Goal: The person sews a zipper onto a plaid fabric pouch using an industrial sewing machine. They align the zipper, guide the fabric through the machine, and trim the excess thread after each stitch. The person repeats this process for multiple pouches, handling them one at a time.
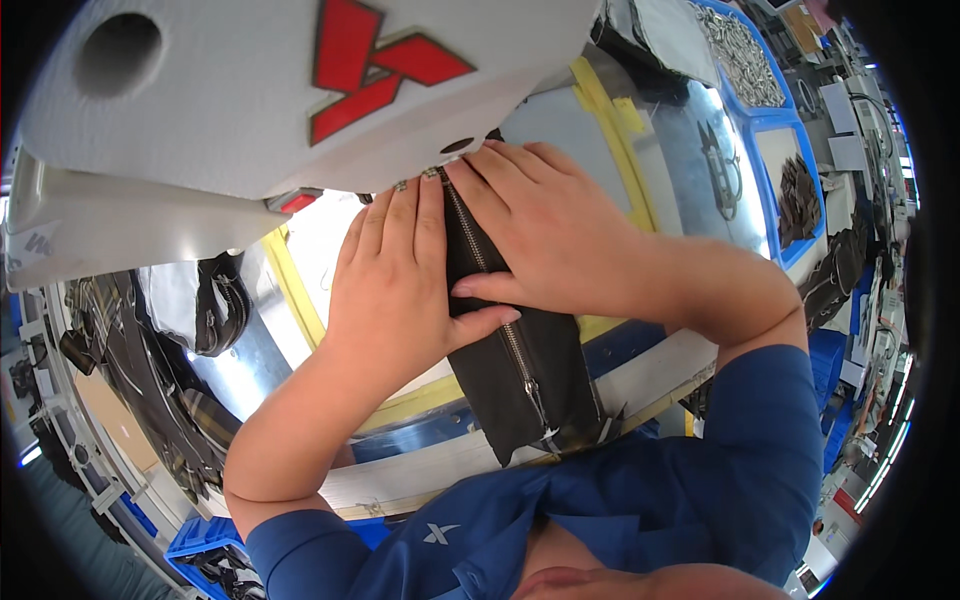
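A black fabric piece [530, 370] with a metal zipper [510, 340] lies lengthwise under a white sewing machine [200, 100] bearing a red emblem. My left hand [390, 290] lies open on the fabric left of the zipper, fingertips at the machine's lower edge and thumb across the zipper. My right hand [540, 230] lies open on the other side, fingertips also at the machine's edge and thumb reaching over the zipper. The zipper pull [531, 386] is at the near end. The fabric's far end is hidden beneath the machine head.
Dark and plaid fabric pieces [140, 380] lie at the left beside a black-and-white zippered pouch [205, 300]. At the right are scissors [720, 170], a blue bin of metal parts [750, 55], another with brown pieces [795, 195], and yellow tape strips [610, 110]. A blue crate [200, 540] is at lower left.
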`<control>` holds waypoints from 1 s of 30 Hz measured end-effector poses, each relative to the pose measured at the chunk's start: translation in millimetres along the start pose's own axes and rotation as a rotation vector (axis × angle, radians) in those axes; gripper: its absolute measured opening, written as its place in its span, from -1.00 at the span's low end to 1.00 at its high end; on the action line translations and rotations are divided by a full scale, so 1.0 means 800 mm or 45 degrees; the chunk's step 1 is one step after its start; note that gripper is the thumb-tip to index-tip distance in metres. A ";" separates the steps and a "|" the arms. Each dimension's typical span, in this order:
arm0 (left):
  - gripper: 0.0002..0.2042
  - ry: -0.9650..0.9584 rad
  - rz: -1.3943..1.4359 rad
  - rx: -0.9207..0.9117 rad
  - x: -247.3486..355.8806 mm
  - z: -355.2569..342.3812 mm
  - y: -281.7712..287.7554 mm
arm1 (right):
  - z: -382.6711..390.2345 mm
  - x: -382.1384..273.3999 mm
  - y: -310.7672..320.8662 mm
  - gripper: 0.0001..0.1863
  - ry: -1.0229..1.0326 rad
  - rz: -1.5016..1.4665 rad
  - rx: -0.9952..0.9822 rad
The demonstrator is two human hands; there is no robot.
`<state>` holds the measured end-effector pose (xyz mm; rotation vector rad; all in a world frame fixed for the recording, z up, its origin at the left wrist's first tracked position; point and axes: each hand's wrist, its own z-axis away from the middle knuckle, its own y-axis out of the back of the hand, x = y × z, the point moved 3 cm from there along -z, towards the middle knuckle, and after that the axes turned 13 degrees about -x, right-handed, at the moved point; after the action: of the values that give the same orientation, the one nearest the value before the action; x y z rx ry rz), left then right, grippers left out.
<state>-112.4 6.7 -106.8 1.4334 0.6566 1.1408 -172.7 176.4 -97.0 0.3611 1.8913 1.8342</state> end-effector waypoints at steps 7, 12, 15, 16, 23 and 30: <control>0.16 0.010 -0.001 0.014 -0.001 -0.006 0.006 | -0.002 0.004 0.002 -0.02 -0.005 -0.007 -0.032; 0.15 0.006 -0.003 0.056 -0.002 -0.006 0.005 | -0.004 0.003 0.001 0.01 -0.036 -0.069 -0.108; 0.14 0.002 -0.004 0.062 0.000 -0.008 0.007 | -0.003 0.003 0.001 0.00 -0.052 -0.060 -0.082; 0.14 -0.001 -0.006 0.065 0.000 -0.008 0.007 | -0.003 0.003 0.000 0.01 -0.051 -0.058 -0.075; 0.13 -0.008 0.019 0.083 -0.002 -0.008 0.001 | -0.003 0.005 -0.002 -0.01 -0.052 -0.034 -0.072; 0.15 -0.041 0.056 0.172 -0.009 0.004 0.003 | -0.004 -0.001 0.008 -0.01 -0.061 -0.138 -0.063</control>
<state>-112.4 -1.5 -106.4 1.5845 0.6935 1.1226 -174.3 173.9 -90.6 0.2776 1.7942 1.7819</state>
